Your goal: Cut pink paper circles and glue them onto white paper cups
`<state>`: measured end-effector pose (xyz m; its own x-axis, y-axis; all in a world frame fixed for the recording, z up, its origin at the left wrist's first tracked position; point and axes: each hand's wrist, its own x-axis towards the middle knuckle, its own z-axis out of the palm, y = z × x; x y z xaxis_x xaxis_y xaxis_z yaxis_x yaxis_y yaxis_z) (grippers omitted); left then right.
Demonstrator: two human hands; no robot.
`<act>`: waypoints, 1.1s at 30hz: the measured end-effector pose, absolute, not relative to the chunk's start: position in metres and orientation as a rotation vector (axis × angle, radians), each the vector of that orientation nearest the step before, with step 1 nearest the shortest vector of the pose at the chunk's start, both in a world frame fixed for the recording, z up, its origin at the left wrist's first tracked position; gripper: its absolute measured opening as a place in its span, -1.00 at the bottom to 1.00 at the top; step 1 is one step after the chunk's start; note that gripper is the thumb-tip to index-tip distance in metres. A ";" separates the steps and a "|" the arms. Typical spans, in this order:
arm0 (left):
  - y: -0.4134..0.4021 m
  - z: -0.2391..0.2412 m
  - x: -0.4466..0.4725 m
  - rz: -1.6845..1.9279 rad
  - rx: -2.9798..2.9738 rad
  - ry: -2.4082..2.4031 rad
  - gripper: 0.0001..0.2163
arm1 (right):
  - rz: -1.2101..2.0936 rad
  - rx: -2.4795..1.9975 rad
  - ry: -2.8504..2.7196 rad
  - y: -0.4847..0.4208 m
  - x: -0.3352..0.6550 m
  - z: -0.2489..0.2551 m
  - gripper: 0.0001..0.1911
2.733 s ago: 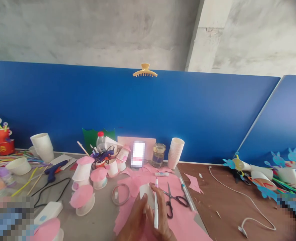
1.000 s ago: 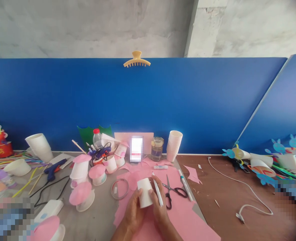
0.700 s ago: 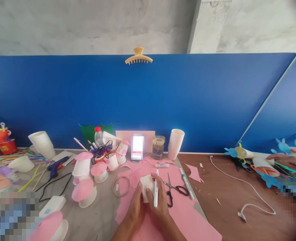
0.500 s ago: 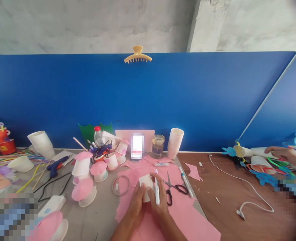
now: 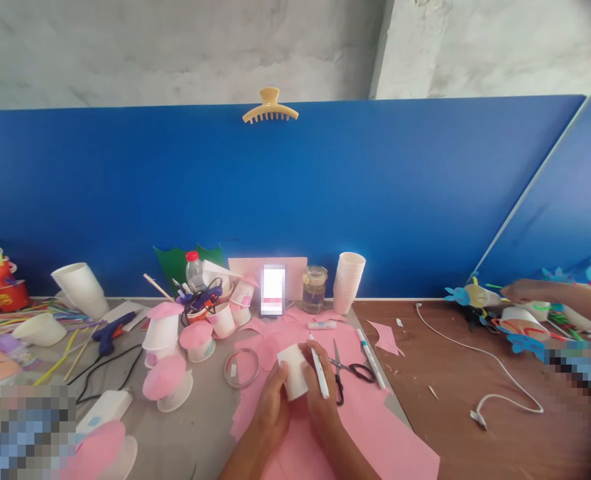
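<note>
Between both hands is a white paper cup [image 5: 294,377], tilted, over the pink paper sheets [image 5: 370,433]. My left hand [image 5: 271,403] closes on its left side with the thumb along the wall. My right hand [image 5: 320,403] grips its right side and also holds a white marker [image 5: 319,370] between the fingers, tip pointing up and away. Black-handled scissors [image 5: 348,370] lie just right of my right hand. A second marker [image 5: 372,359] lies beyond them, and a roll of clear tape [image 5: 241,368] rests left of my left hand.
Several cups with pink cone tops [image 5: 165,377] stand at left, near a blue glue gun [image 5: 108,333]. A lit phone [image 5: 273,290], glass jar [image 5: 315,290] and cup stack [image 5: 349,283] line the back. At right are a white cable [image 5: 480,360] and another person's hand [image 5: 525,291].
The cup has turned slightly in my hands and shows more of its side. The marker in my right hand leans more to the left. The other person's hand has reached farther left.
</note>
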<state>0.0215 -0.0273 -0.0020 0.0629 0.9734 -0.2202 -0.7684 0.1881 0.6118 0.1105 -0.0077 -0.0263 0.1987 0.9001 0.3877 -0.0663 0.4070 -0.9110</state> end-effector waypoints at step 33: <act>-0.031 0.003 0.023 1.338 0.487 0.689 -0.63 | 0.618 -0.957 -1.379 -0.012 0.112 -0.017 -0.72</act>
<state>0.0226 -0.0311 0.0026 0.0846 0.9814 -0.1724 -0.7102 0.1807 0.6804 0.1115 -0.0116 -0.0167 0.1319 0.8389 0.5281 0.1647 0.5068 -0.8462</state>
